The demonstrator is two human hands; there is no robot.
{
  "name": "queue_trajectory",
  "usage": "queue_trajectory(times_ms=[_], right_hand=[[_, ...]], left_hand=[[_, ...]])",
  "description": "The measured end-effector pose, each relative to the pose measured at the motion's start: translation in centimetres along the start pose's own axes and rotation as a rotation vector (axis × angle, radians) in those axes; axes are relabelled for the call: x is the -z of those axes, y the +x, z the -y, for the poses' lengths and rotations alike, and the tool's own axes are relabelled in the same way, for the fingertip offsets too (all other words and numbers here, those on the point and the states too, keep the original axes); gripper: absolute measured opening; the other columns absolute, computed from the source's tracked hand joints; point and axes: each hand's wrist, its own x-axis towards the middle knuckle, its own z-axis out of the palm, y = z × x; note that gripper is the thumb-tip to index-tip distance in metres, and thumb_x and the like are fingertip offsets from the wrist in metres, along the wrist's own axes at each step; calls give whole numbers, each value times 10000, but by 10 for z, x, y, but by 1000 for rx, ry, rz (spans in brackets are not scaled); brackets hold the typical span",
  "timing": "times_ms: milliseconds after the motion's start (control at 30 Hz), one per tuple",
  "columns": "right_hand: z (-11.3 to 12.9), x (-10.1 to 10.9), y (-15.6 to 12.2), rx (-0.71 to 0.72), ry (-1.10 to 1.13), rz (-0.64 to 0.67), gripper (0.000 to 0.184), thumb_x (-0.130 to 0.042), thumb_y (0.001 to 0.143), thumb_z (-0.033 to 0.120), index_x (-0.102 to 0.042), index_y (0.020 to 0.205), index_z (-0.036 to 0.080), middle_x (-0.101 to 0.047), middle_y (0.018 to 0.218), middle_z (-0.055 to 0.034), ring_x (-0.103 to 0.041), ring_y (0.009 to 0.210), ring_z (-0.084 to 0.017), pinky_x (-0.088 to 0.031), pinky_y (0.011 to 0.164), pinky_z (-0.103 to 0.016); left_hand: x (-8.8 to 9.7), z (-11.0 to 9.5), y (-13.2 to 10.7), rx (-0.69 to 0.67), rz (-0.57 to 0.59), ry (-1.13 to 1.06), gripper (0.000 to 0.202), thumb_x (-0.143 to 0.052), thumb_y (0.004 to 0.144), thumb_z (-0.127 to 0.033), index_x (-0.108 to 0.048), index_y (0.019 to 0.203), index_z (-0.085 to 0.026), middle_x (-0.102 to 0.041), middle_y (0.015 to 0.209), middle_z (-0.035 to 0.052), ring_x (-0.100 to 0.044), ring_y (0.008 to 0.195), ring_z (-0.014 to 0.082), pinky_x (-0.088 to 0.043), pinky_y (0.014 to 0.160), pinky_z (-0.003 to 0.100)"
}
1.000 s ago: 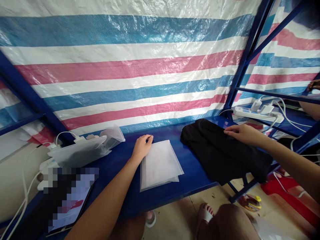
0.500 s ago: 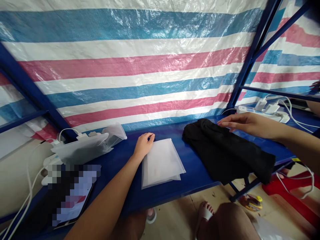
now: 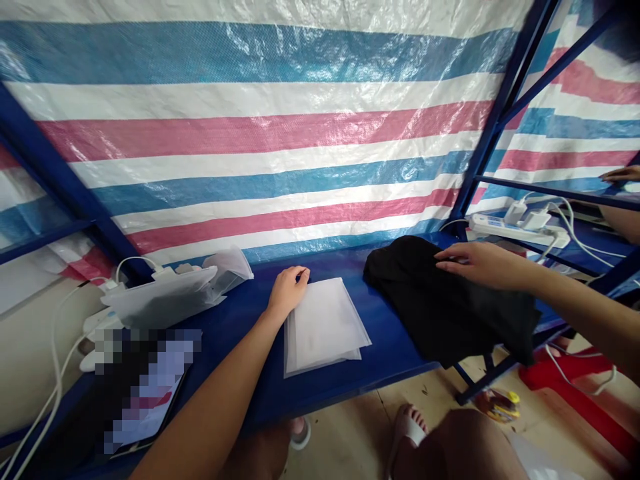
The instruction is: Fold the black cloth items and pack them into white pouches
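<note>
A blue shelf [image 3: 320, 393] runs in front of me. My left hand [image 3: 287, 291] rests with curled fingers on the far left corner of a small stack of frosted white plastic bags [image 3: 325, 327]. To the right lies a folded black garment [image 3: 450, 303], its near end hanging over the shelf edge. My right hand [image 3: 475, 263] lies flat on the garment's far side, fingers stretched out and pointing left.
A striped blue, pink and white tarp [image 3: 260, 133] backs the shelf. At left sit more frosted bags [image 3: 175, 297], a white power strip with cables [image 3: 97, 323] and a blurred tablet [image 3: 135, 393]. Another power strip [image 3: 517, 227] lies at right, near another person's hand [image 3: 620, 177].
My right hand lifted off the black garment, hovered, then came back down flat on it, slightly nearer me. My left hand stayed on the bags.
</note>
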Motion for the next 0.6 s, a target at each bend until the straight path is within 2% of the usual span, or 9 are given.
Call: queue_trajectory(times_ms=[33, 100, 167, 233, 300, 433, 500, 600], right_hand=[[14, 8, -5, 39, 100, 106, 640, -599, 976, 641, -774, 1401, 195, -832, 1210, -143, -764, 1086, -369, -577, 970, -432], [38, 23, -15, 104, 272, 300, 668, -657, 968, 701, -751, 1443, 240, -816, 1284, -105, -754, 1155, -346, -579, 979, -393], [53, 35, -18, 132, 374, 346, 651, -672, 971, 719, -755, 1433, 267, -807, 1318, -82, -741, 1200, -335, -578, 982, -371], [60, 41, -13, 141, 408, 313, 641, -646, 984, 731, -760, 1412, 267, -815, 1293, -78, -743, 1188, -331, -584, 958, -364], [59, 39, -4, 127, 349, 267, 636, -617, 992, 728, -774, 1375, 245, -830, 1228, -89, -759, 1131, -331, -592, 922, -370], [44, 16, 17, 85, 64, 213, 563, -651, 964, 606, -803, 1296, 177, -844, 1134, -134, -790, 1017, -337, -605, 896, -396], [33, 0, 28, 116, -10, 169, 508, -631, 967, 510, -796, 1305, 169, -837, 1185, -144, -793, 1052, -341, -612, 933, -407], [14, -24, 49, 203, -84, -2, 477, -553, 983, 350, -752, 1394, 212, -782, 1381, -121, -742, 1258, -337, -561, 1119, -438]], left_hand=[[0, 0, 0, 0, 1, -1, 287, -550, 1079, -305, -828, 1111, -242, -843, 1196, 71, -769, 1165, 299, -565, 1070, 421], [0, 1, 0, -2, 1, -2, 289, -546, 1078, -304, -827, 1112, -241, -841, 1200, 70, -767, 1167, 295, -566, 1073, 418], [-1, 2, 0, -1, -1, -1, 294, -542, 1077, -307, -825, 1120, -242, -840, 1201, 69, -765, 1172, 293, -566, 1076, 418], [-1, 3, 0, -2, -1, 2, 297, -541, 1077, -320, -824, 1125, -245, -841, 1196, 68, -764, 1171, 291, -568, 1074, 418], [-2, 4, 0, -10, 6, 1, 308, -534, 1082, -344, -823, 1128, -248, -841, 1185, 69, -768, 1155, 287, -573, 1063, 415], [-2, 3, 0, -31, 14, -4, 336, -518, 1094, -381, -822, 1121, -242, -840, 1161, 78, -772, 1129, 285, -581, 1039, 413], [-2, 2, 0, -29, 16, -3, 334, -520, 1095, -385, -822, 1117, -243, -839, 1156, 78, -771, 1123, 285, -579, 1036, 414], [-2, 2, 0, -30, 22, -1, 324, -524, 1092, -373, -821, 1117, -245, -839, 1154, 74, -768, 1120, 283, -575, 1033, 414]])
